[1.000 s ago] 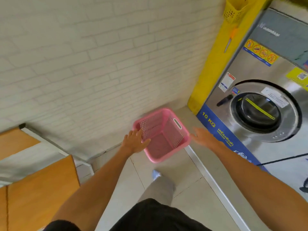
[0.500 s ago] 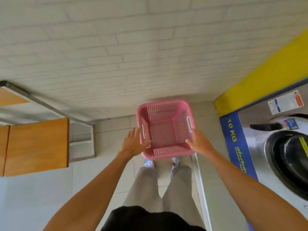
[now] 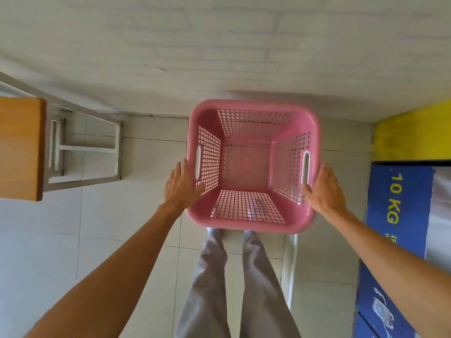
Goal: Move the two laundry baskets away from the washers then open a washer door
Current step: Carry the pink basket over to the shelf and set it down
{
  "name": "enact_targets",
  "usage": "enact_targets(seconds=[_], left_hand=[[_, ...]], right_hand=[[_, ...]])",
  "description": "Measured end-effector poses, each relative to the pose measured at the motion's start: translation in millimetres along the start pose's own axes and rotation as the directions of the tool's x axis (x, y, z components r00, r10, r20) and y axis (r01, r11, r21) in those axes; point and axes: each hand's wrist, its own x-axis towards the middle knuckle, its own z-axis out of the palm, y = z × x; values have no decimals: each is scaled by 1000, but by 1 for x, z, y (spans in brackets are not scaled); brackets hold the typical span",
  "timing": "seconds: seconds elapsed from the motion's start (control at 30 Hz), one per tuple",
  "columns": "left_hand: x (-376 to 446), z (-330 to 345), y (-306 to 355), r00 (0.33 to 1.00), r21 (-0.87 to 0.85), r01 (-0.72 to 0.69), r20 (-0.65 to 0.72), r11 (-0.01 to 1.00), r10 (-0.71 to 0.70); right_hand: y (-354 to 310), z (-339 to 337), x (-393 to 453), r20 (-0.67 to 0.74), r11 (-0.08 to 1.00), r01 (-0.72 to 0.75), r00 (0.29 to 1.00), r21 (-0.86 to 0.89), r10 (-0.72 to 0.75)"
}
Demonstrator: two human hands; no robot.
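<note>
An empty pink laundry basket [image 3: 253, 106] with mesh walls and a slot handle on each side is right in front of me, above my feet. My left hand [image 3: 181, 185] presses on its left rim with the thumb hooked over the edge. On the right rim my right hand [image 3: 325, 189] does the same, just below the handle slot. The basket is held between both hands. Only the blue "10 KG" lower panel of a washer [image 3: 395, 211] shows at the right edge; its door is out of view. No second basket is visible.
A white brick wall [image 3: 219, 45] stands close ahead. A wooden table top [image 3: 19, 147] on a grey metal frame [image 3: 85, 152] is at the left. A yellow panel [image 3: 412, 132] sits above the washer. The floor is light tile [image 3: 97, 228], and my legs [image 3: 234, 289] are below the basket.
My right hand has come onto the basket's right rim and both hands now hold it. The basket has come toward me, and my view has turned away from the washer door toward the wall.
</note>
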Motion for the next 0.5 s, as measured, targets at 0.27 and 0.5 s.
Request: enact_targets(seconds=[0.27,0.5], left_hand=[[56,44,-20,993,-99,64,-96,993,-73],[22,29,-17,983,-251,67,-150,966,-107]], right_hand=[[25,48,40,-57,981,-60,996,184,72],[1,25,25,-99,977,-89,989,195,110]])
